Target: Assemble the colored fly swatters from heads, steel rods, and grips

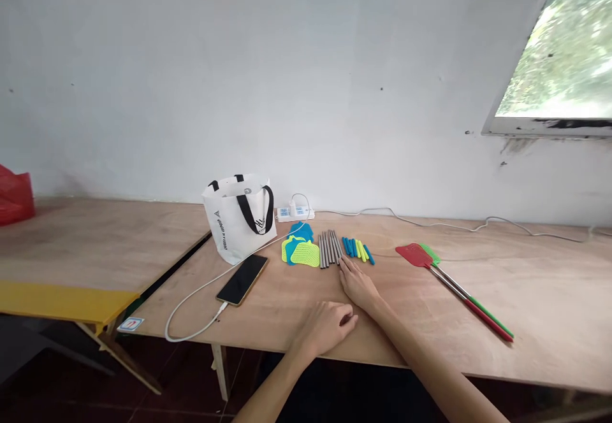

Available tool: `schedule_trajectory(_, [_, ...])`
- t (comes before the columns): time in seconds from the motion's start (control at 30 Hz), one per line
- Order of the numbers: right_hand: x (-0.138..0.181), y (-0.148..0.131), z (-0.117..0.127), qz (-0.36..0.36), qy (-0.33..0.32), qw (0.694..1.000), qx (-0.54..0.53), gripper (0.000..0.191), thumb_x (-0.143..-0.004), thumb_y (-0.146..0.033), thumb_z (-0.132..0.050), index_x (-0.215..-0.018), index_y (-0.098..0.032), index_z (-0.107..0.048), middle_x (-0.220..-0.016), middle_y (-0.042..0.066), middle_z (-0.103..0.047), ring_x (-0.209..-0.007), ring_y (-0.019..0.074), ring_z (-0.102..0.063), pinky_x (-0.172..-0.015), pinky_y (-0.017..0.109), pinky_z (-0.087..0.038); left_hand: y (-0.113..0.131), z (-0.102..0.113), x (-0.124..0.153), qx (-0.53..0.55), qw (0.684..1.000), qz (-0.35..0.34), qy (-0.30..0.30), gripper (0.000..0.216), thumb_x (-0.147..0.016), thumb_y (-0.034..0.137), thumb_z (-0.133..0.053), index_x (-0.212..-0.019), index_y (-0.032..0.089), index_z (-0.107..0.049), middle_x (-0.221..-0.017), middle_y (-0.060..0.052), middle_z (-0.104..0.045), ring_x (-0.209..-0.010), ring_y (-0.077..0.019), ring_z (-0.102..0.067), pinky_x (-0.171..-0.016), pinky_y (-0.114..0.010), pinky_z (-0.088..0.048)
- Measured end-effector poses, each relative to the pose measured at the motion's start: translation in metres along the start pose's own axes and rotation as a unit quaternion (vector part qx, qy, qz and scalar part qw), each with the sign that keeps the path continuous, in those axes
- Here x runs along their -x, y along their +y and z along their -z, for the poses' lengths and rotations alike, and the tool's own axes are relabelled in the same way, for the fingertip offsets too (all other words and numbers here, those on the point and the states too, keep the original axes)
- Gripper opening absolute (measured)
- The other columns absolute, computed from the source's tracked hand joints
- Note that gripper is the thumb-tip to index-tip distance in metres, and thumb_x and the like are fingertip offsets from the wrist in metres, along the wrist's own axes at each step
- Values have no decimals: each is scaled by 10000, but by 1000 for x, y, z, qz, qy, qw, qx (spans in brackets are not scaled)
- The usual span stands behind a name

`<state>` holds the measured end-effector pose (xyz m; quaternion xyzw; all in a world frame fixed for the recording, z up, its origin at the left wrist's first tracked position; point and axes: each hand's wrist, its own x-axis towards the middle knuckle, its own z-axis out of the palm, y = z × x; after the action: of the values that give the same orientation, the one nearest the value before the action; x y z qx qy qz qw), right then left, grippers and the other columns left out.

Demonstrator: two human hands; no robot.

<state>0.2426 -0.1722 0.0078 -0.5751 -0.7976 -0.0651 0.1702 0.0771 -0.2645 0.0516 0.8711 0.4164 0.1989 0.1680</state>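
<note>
My right hand [358,284] lies on the wooden table with its fingers stretched forward. Its fingertips touch the near end of a row of grey metal tubes [328,249]. Closer to the table's edge, my left hand [327,326] rests loosely curled, with nothing visible in it. Left of the tubes is a small pile of blue and yellow-green perforated fly swatter heads [305,253]. Short blue and yellow-green handle grips [359,250] lie in a row to the right of the tubes.
Two whole fly swatters, a red one [414,255] and a green one [492,318], lie at right. A charging phone [242,279] and a white bag [227,222] are at left. A power strip [306,213] and its cable run along the wall.
</note>
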Motion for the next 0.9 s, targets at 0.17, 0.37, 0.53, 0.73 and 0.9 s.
schedule_trajectory(0.17, [62,5,13,39,16,998,-49,515,-1015,-202,-321,-1504,-183,-480,-1538,116,-498,-1409,232,-487,-1120,373,-478,0,0,1,5,1000,-2,-7,305,-990,386,-547,-741,214,-582,-772,1,-699,-702,-172,-630,-583,-277,-303])
schedule_trajectory(0.37, [161,11,39,39,72,992,-99,507,-1042,-311,-382,-1548,-281,-412,-1536,38,-508,-1380,220,-522,-1107,366,-510,2,-1,1,21,1000,-16,16,327,-1049,410,-448,-836,228,-618,-859,-2,-707,-793,-177,-654,-666,-272,-394])
schedule_trajectory(0.53, [195,17,65,33,107,988,-107,370,-1009,-412,-519,-1352,-310,-613,-1368,25,-661,-1277,248,-619,-1022,364,-573,3,0,-1,26,996,-43,67,167,-1031,342,-505,-1015,246,-641,-1087,-16,-691,-1059,-194,-624,-915,-306,-471])
schedule_trajectory(0.73, [167,-2,72,18,95,989,-115,260,-1026,-300,-436,-1072,-301,-692,-1185,32,-733,-981,199,-735,-790,301,-609,-1,-2,-1,-24,991,-123,53,386,-989,224,-539,-1367,306,-543,-1539,-14,-483,-1412,-214,-440,-1188,-418,-347])
schedule_trajectory(0.9, [159,-4,72,35,31,981,-187,382,-1004,-178,-340,-1130,-302,-679,-1278,33,-694,-953,165,-737,-783,270,-596,-4,-5,-1,-25,990,-127,54,381,-1002,228,-527,-1378,288,-536,-1510,-22,-517,-1447,-216,-409,-1258,-460,-236])
